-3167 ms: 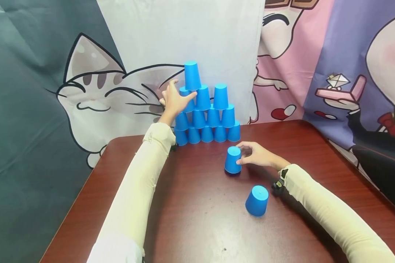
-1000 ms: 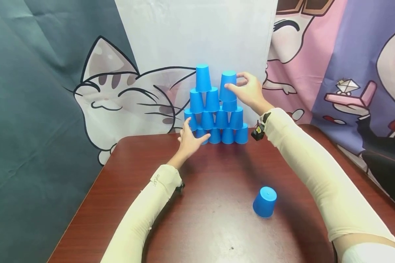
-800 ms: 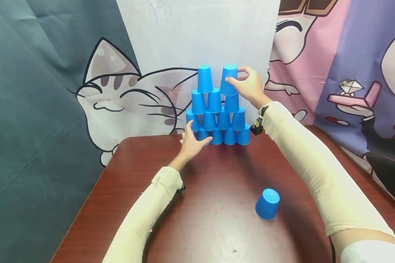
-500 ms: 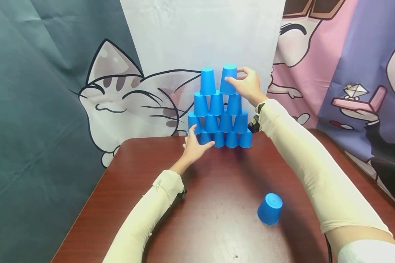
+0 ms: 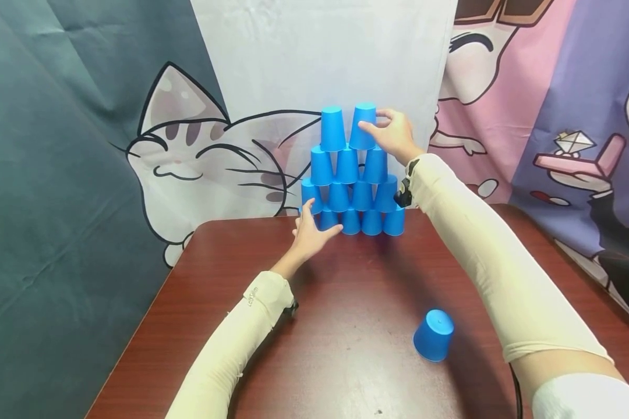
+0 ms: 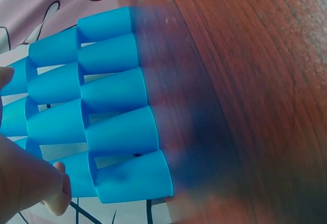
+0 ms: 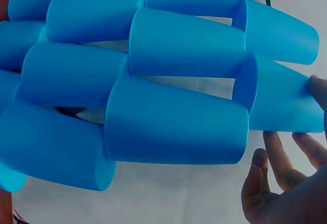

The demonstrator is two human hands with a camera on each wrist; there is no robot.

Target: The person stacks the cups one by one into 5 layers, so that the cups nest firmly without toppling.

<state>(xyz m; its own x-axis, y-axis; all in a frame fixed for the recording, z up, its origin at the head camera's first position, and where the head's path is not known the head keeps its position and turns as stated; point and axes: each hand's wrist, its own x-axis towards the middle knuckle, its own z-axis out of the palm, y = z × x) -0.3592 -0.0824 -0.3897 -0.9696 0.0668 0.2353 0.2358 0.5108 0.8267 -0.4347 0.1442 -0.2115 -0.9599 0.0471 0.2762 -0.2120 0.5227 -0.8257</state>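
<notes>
Blue plastic cups, all upside down, form a stacked pyramid (image 5: 338, 198) at the back of the table. My right hand (image 5: 396, 135) pinches a blue cup (image 5: 363, 129) between thumb and fingers on the top row, its rim right at the bases of the cups below. To its left stands another top-row cup (image 5: 332, 129), slightly apart from it. In the right wrist view the fingers (image 7: 278, 160) lie along one side of the held cup (image 7: 288, 99). My left hand (image 5: 310, 237), thumb and fingers spread, is by the lower left cups and hides part of them.
One loose cup (image 5: 433, 336) stands upside down on the brown table (image 5: 335, 349), right of the middle. A printed cloth backdrop (image 5: 262, 64) hangs just behind the pyramid. The table's left edge (image 5: 147, 308) runs alongside my left arm.
My right hand has lifted the farther loose cup from the table up to the pyramid's top row. My left hand has come down from the top left cup to the lower left side.
</notes>
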